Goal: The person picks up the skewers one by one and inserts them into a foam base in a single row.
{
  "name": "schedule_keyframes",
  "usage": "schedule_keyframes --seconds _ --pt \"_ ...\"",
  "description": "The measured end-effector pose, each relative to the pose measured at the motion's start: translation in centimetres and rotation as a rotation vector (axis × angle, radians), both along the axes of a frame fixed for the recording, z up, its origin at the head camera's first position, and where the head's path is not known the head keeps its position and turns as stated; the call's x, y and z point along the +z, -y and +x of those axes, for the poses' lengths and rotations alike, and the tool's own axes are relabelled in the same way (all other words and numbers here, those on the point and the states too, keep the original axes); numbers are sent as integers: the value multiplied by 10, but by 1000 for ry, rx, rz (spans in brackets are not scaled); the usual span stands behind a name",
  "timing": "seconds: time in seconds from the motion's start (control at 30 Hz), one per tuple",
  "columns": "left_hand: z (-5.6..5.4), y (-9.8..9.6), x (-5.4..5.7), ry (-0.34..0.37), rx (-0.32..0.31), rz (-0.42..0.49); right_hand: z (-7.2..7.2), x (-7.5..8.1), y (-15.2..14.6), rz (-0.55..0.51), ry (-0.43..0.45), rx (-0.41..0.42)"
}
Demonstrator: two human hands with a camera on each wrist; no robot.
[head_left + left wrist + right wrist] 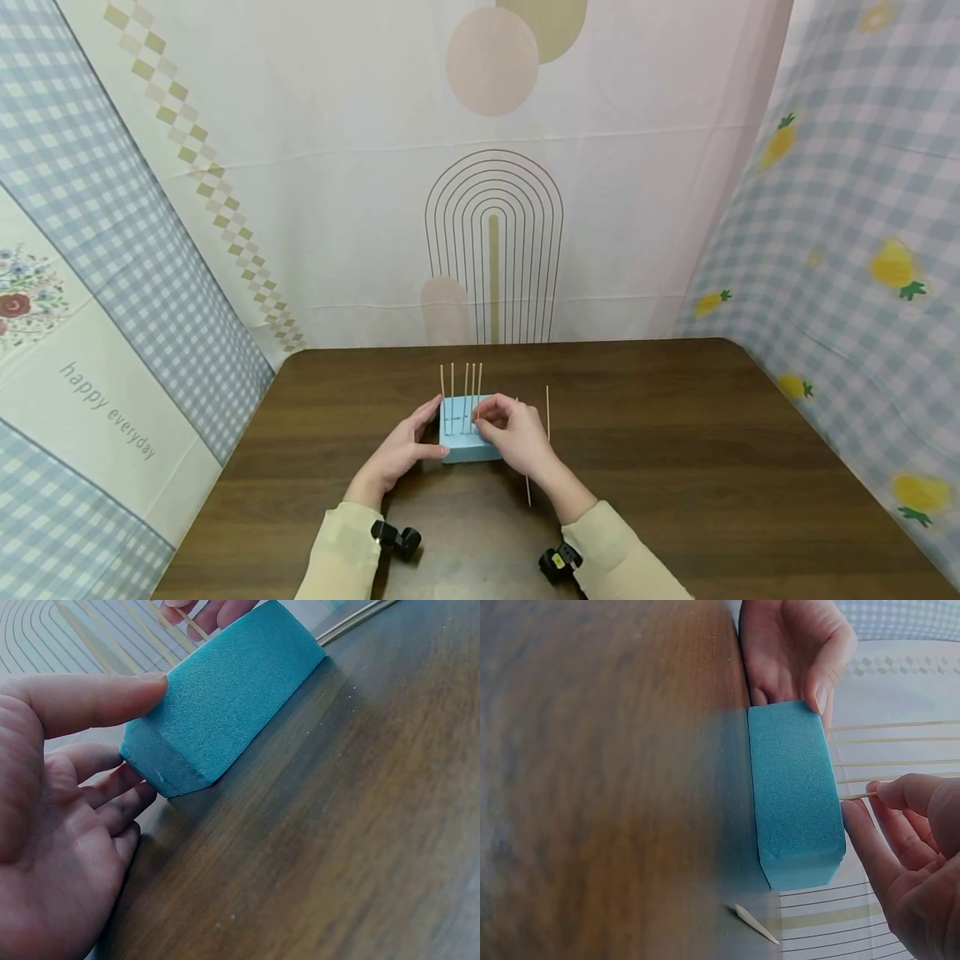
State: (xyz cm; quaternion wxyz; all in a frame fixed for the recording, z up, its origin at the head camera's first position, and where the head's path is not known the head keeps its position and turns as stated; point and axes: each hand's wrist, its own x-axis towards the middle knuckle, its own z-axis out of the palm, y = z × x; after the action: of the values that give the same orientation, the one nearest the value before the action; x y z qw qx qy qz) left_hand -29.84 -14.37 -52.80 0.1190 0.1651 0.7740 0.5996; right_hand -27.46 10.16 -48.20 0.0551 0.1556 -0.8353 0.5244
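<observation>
A light-blue foam block point(471, 451) sits on the table, with several thin wooden skewers point(896, 762) standing upright in a row from its top. My left hand point(397, 454) holds the block's left end; the thumb lies along the near face and the other fingers are at the end and far side. In the left wrist view the thumb rests on the blue block point(232, 694). My right hand point(519, 435) is over the block's right part, pinching a skewer point(861, 796) low down, close to the top face. It hides part of the block in the head view.
Loose skewers lie on the brown wooden table point(660, 467) right of the block, one skewer point(547, 410) showing beyond my right wrist and another skewer point(528, 493) below it. A patterned cloth point(360, 208) hangs behind the table, with checked cloths at both sides.
</observation>
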Motion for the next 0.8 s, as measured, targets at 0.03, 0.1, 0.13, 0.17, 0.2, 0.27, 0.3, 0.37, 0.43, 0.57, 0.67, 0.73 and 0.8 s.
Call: schedule_keyframes --seconds 0.03,0.1,0.13,0.17,0.2,0.27,0.3,0.37,0.43,0.57,0.67,0.73,0.8 --pt "0 0 0 1 1 -3 0 0 0 0 -3 2" --pt "0 0 -1 2 4 -7 1 1 0 -2 -12 6" --pt "0 0 -1 3 3 -10 1 1 0 -1 -18 6" --pt "1 -1 -1 4 4 -12 0 1 0 0 -21 6" --pt "1 -1 -1 4 4 -13 0 0 0 -1 -26 5" --pt "1 -1 -1 4 5 -14 0 -1 0 -2 -30 4" --pt "1 -1 0 3 6 -15 -1 -2 0 -1 -32 3" --pt "1 -1 0 1 6 -15 -1 -2 0 -2 -28 1" --pt "1 -1 -1 -3 4 -15 -2 -3 0 -5 -27 1" --pt "1 -1 0 3 3 -17 -2 -3 0 -1 -28 2" --pt "1 -1 1 8 3 -13 -2 -3 0 4 -31 -1" --pt "1 -1 1 8 3 -10 -2 -2 0 8 -30 -4" --pt "2 -1 1 9 2 -7 -1 -1 0 10 -26 -7"
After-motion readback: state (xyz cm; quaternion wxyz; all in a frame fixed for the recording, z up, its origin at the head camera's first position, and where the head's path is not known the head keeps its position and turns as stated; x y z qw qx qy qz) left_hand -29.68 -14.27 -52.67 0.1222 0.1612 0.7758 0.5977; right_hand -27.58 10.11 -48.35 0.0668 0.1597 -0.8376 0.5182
